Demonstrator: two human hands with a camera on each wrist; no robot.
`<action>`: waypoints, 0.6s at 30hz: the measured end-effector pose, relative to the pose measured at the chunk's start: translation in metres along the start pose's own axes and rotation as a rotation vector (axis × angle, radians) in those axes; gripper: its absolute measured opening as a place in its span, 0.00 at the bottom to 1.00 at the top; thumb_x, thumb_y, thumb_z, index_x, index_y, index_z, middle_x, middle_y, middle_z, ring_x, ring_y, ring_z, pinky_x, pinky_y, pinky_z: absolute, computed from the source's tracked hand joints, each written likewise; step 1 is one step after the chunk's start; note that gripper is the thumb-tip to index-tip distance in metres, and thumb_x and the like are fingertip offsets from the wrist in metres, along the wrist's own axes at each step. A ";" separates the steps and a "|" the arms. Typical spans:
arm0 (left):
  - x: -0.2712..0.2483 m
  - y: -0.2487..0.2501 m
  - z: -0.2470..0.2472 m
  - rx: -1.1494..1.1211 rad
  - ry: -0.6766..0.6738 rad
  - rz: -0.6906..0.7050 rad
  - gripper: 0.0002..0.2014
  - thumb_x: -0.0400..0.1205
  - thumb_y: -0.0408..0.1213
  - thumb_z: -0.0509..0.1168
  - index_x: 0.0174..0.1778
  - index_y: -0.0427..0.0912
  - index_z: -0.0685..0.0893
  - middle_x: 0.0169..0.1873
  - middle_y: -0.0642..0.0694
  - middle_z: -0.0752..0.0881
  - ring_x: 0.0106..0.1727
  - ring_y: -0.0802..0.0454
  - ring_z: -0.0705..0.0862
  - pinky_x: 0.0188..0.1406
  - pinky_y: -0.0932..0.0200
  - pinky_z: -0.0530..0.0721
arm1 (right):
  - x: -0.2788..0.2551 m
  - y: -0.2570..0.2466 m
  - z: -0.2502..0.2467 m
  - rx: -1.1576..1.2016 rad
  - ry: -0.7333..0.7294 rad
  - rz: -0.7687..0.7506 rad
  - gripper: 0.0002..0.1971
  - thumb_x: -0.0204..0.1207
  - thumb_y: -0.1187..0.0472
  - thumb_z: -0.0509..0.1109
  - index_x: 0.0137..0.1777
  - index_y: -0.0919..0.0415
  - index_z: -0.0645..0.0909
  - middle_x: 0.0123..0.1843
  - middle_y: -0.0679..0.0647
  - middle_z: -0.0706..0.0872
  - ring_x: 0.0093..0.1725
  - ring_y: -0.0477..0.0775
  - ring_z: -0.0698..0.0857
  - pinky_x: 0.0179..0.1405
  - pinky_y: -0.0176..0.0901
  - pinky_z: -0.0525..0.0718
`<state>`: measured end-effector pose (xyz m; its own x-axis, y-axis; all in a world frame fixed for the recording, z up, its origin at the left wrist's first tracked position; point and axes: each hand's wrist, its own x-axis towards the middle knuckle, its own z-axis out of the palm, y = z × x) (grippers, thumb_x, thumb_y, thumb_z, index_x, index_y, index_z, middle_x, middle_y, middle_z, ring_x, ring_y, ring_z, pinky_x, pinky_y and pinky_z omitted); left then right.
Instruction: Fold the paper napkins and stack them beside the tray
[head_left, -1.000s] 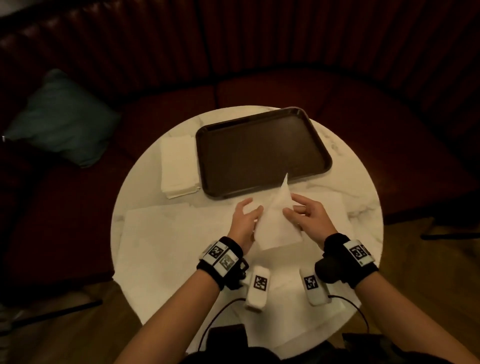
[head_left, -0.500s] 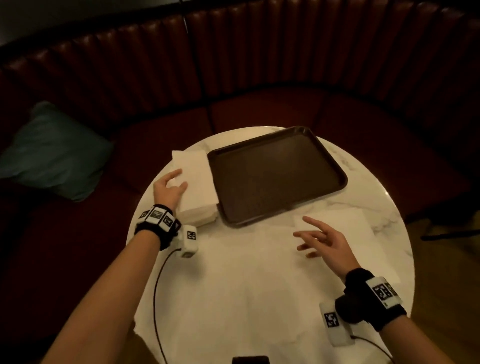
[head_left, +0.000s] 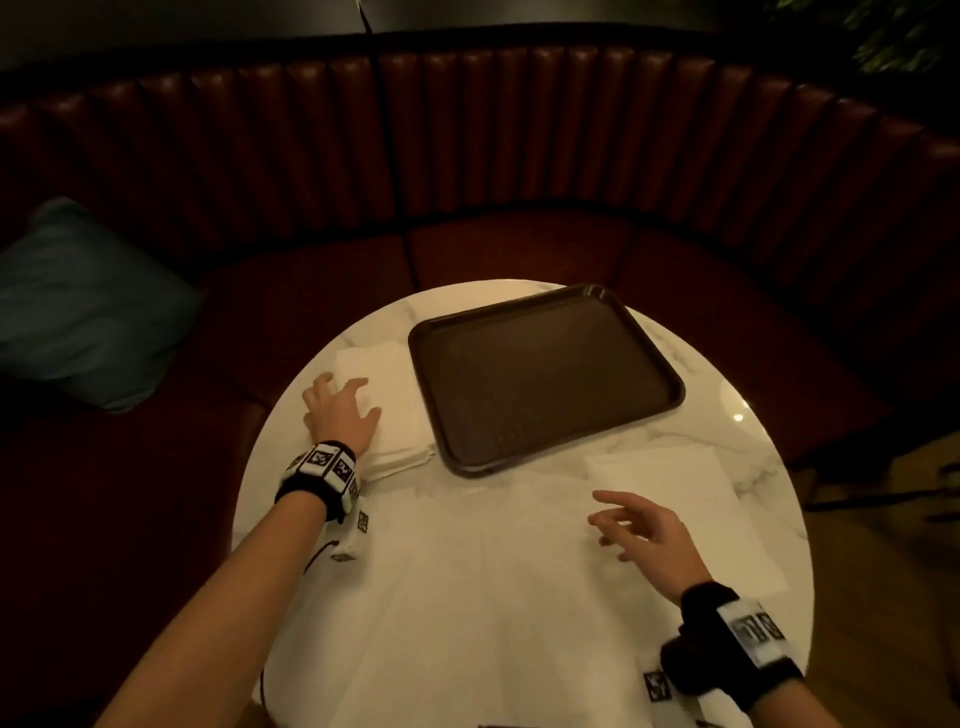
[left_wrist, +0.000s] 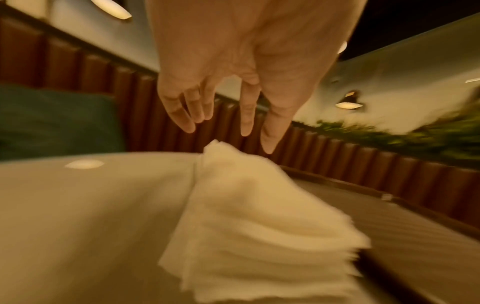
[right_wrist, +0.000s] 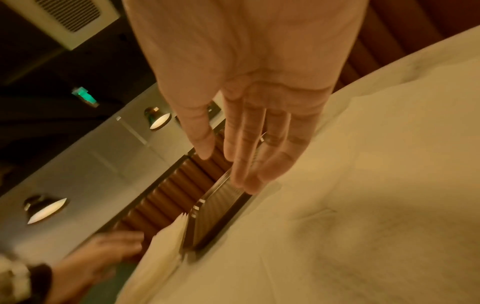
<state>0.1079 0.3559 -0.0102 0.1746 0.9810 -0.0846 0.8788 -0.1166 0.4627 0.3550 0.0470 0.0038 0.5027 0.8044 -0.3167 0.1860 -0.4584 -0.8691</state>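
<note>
Where the round white marble table (head_left: 691, 364) meets the dark red ribbed leather booth (head_left: 519, 145), head view: my left hand (head_left: 340, 415) lies over the near-left part of the stack of folded white paper napkins (head_left: 395, 395), fingers spread and loose, gripping nothing. Stack sits just beside the left edge of the dark brown rectangular plastic tray (head_left: 540, 374), rounded corners, raised rim. My right hand (head_left: 649, 535) is over unfolded white paper napkins (head_left: 467, 597) spread flat on the near table, fingers slack, released; one more flat sheet (head_left: 675, 478) lies just beyond it. Teal cushion (head_left: 88, 301) on the seat, far left.

Left wrist view, blurred: my fingers (left_wrist: 246, 111) hang straight above the stack (left_wrist: 246, 216); soft layered edges, fanned at the near corner. Contact — cannot tell. Tray rim (left_wrist: 389, 199) right of it.

Right wrist view: palm open, fingers (right_wrist: 249, 144) extended over creased, matte paper (right_wrist: 363, 205); tray (right_wrist: 218, 205) and stack (right_wrist: 166, 242) ahead, left hand (right_wrist: 98, 253) beyond.
</note>
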 end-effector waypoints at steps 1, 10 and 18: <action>-0.015 0.005 -0.003 0.022 0.003 0.067 0.19 0.79 0.42 0.70 0.67 0.49 0.82 0.74 0.39 0.67 0.75 0.38 0.63 0.70 0.38 0.70 | 0.003 0.003 0.004 -0.129 -0.011 -0.009 0.11 0.76 0.59 0.74 0.56 0.46 0.85 0.49 0.47 0.91 0.42 0.47 0.88 0.41 0.39 0.83; -0.172 0.051 0.052 0.127 -0.437 0.219 0.24 0.81 0.54 0.65 0.69 0.45 0.77 0.68 0.44 0.76 0.71 0.44 0.73 0.69 0.48 0.73 | 0.001 0.024 0.005 -0.834 -0.216 0.098 0.24 0.69 0.47 0.78 0.64 0.50 0.81 0.62 0.51 0.78 0.63 0.53 0.77 0.60 0.42 0.78; -0.233 0.054 0.094 0.144 -0.472 -0.136 0.33 0.82 0.42 0.66 0.79 0.39 0.58 0.74 0.35 0.65 0.74 0.35 0.68 0.70 0.47 0.75 | -0.013 0.033 0.038 -0.542 -0.394 0.186 0.20 0.66 0.44 0.80 0.50 0.55 0.81 0.48 0.53 0.86 0.44 0.54 0.88 0.48 0.45 0.88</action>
<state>0.1566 0.1068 -0.0481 0.2065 0.8158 -0.5402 0.9541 -0.0454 0.2961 0.3229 0.0358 -0.0355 0.2424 0.7245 -0.6452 0.5732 -0.6435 -0.5073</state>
